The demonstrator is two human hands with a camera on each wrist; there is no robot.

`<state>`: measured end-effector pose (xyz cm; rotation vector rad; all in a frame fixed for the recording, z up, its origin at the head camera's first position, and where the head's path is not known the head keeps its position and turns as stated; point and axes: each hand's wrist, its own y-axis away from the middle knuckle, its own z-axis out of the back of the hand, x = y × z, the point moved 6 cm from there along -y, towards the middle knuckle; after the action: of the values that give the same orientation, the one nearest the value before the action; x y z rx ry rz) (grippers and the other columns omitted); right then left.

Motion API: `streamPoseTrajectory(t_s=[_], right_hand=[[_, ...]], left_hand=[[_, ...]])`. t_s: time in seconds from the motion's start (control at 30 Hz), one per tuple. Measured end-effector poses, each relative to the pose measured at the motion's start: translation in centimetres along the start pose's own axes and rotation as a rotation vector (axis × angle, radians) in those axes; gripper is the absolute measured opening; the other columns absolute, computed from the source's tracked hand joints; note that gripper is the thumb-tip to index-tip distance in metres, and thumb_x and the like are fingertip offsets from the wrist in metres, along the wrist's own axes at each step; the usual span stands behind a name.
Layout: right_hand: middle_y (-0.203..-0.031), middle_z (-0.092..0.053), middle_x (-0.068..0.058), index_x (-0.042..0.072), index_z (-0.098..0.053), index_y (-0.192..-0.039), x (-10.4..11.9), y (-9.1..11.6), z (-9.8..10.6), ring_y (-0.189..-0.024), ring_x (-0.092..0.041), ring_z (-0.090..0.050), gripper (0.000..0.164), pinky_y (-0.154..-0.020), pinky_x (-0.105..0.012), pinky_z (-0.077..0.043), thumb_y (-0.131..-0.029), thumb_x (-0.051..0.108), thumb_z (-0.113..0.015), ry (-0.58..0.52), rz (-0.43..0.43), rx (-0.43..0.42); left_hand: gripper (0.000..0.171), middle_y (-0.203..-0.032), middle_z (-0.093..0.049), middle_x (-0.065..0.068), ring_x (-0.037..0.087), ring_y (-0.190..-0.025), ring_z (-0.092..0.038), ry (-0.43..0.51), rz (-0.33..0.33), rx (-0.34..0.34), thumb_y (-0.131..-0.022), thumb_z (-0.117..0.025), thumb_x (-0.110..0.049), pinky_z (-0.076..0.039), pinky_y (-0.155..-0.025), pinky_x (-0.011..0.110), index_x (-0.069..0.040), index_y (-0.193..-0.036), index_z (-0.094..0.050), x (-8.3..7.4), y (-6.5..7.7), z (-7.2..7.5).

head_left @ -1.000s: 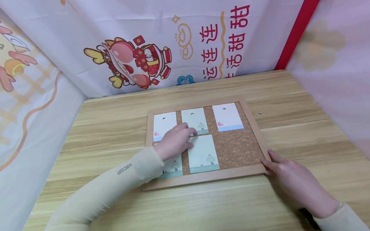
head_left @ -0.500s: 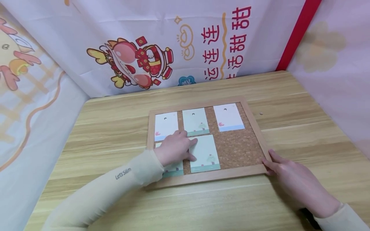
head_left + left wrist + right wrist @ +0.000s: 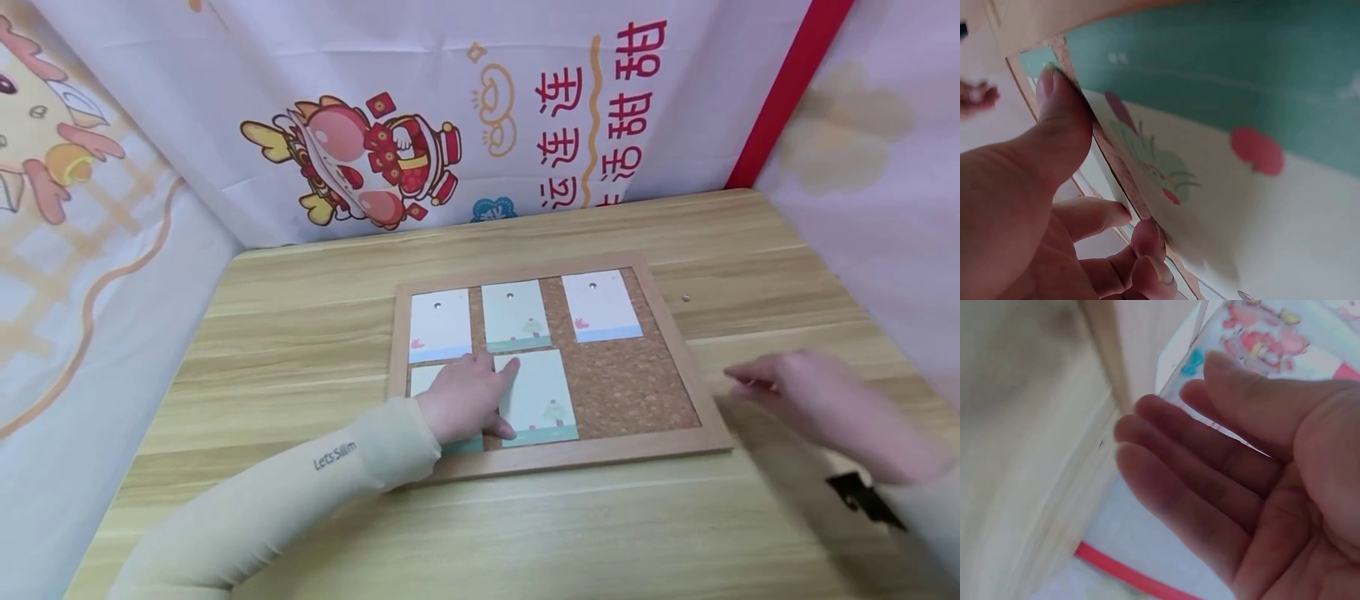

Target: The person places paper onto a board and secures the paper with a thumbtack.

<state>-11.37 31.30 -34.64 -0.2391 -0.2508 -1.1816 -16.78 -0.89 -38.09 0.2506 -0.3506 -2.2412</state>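
Note:
A wood-framed corkboard (image 3: 630,392) lies on the table with several printed note cards on it. In the head view my left hand (image 3: 461,400) rests over the lower row, thumb and fingers spread along the left edge of the green-bottomed middle card (image 3: 543,387). In the left wrist view the thumb reaches the gap between this card and the lower-left card (image 3: 1260,206), which the hand partly covers in the head view. To the right of the frame, my right hand (image 3: 825,408) is off the board; its palm and extended fingers hold nothing in the right wrist view.
Along the top row, a white card (image 3: 440,329), a green card (image 3: 517,321) and another white card (image 3: 602,308) each bear a round silver pin. A tiny silver piece (image 3: 686,298) lies on the wooden table (image 3: 315,325). A printed curtain (image 3: 480,108) hangs behind.
My right hand has let go of the frame's lower right corner and moved right. My left hand has slid down a little, its thumb now lower along the middle card's left edge.

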Motion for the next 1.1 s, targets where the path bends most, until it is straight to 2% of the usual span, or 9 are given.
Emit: streamPoseTrajectory(t_s=[0.07,0.17,0.33,0.47,0.67,0.77,0.97,1.1], right_hand=[[-0.09,-0.073,-0.02,-0.005,-0.075,-0.101,-1.4,-1.8,0.9,-0.082,-0.037,-0.071,0.018,-0.071,-0.052,-0.055,-0.086,0.004,-0.074,0.025,-0.018,0.002],[-0.093,-0.073,-0.021,-0.005,-0.075,-0.101,-3.4,-5.0,1.2,-0.087,-0.038,-0.07,0.016,-0.076,-0.054,-0.053,-0.09,0.006,-0.071,0.025,-0.035,0.021],[-0.099,-0.072,-0.022,-0.006,-0.073,-0.105,-6.3,-9.8,0.4,-0.091,-0.037,-0.068,0.021,-0.08,-0.055,-0.05,-0.094,0.011,-0.066,0.006,-0.12,0.081],[-0.099,-0.071,-0.02,-0.002,-0.073,-0.104,-7.9,-12.0,-0.5,-0.092,-0.037,-0.065,0.022,-0.082,-0.056,-0.048,-0.095,0.016,-0.067,-0.015,-0.183,0.101],[-0.084,-0.069,-0.009,0.002,-0.074,-0.095,-8.9,-13.6,-2.2,-0.08,-0.027,-0.06,0.014,-0.075,-0.05,-0.047,-0.093,0.014,-0.068,-0.018,-0.204,0.134],[-0.081,-0.068,-0.008,0.0,-0.074,-0.093,-9.1,-14.0,-2.8,-0.079,-0.027,-0.059,0.013,-0.076,-0.05,-0.047,-0.092,0.011,-0.067,-0.014,-0.203,0.135],[-0.078,-0.066,-0.008,-0.005,-0.071,-0.093,-9.5,-14.0,-2.8,-0.077,-0.028,-0.06,0.015,-0.075,-0.05,-0.047,-0.093,0.009,-0.066,-0.04,-0.188,0.104],[-0.075,-0.064,-0.005,-0.004,-0.071,-0.091,-10.1,-13.9,-2.8,-0.074,-0.025,-0.057,0.014,-0.072,-0.046,-0.045,-0.093,0.01,-0.067,-0.063,-0.208,0.121]], left_hand=[[0.1,-0.122,-0.057,0.019,0.03,-0.105,-0.052,-0.023,0.003,-0.003,-0.076,-0.076,-0.057,-0.049,-0.085,0.04,-0.008,-0.153,-0.037,-0.1,0.1,0.0],[0.101,-0.127,-0.055,0.02,0.032,-0.114,-0.05,-0.041,0.014,-0.004,-0.076,-0.075,-0.058,-0.05,-0.087,0.042,-0.007,-0.154,-0.036,-0.2,0.3,0.1],[0.101,-0.126,-0.053,0.019,0.028,-0.103,-0.049,-0.012,0.051,0.003,-0.076,-0.077,-0.055,-0.049,-0.072,0.036,-0.01,-0.155,-0.034,0.0,0.5,0.3],[0.101,-0.124,-0.054,0.018,0.025,-0.096,-0.047,0.009,0.064,0.004,-0.075,-0.078,-0.054,-0.046,-0.066,0.033,-0.012,-0.155,-0.033,0.0,0.6,0.2],[0.099,-0.124,-0.054,0.019,0.027,-0.099,-0.048,0.033,0.063,-0.004,-0.076,-0.08,-0.051,-0.047,-0.068,0.035,-0.012,-0.155,-0.035,-0.3,0.8,-0.1],[0.098,-0.126,-0.054,0.02,0.028,-0.103,-0.05,0.024,0.061,-0.013,-0.076,-0.08,-0.051,-0.049,-0.07,0.037,-0.011,-0.154,-0.036,-0.3,0.9,0.0],[0.098,-0.126,-0.055,0.018,0.029,-0.104,-0.052,-0.011,0.064,-0.018,-0.077,-0.08,-0.052,-0.05,-0.07,0.038,-0.011,-0.154,-0.037,-0.3,0.8,0.2],[0.099,-0.129,-0.053,0.018,0.028,-0.106,-0.05,0.003,0.078,0.003,-0.077,-0.079,-0.052,-0.049,-0.073,0.037,-0.012,-0.155,-0.034,-0.3,0.6,-0.1]])
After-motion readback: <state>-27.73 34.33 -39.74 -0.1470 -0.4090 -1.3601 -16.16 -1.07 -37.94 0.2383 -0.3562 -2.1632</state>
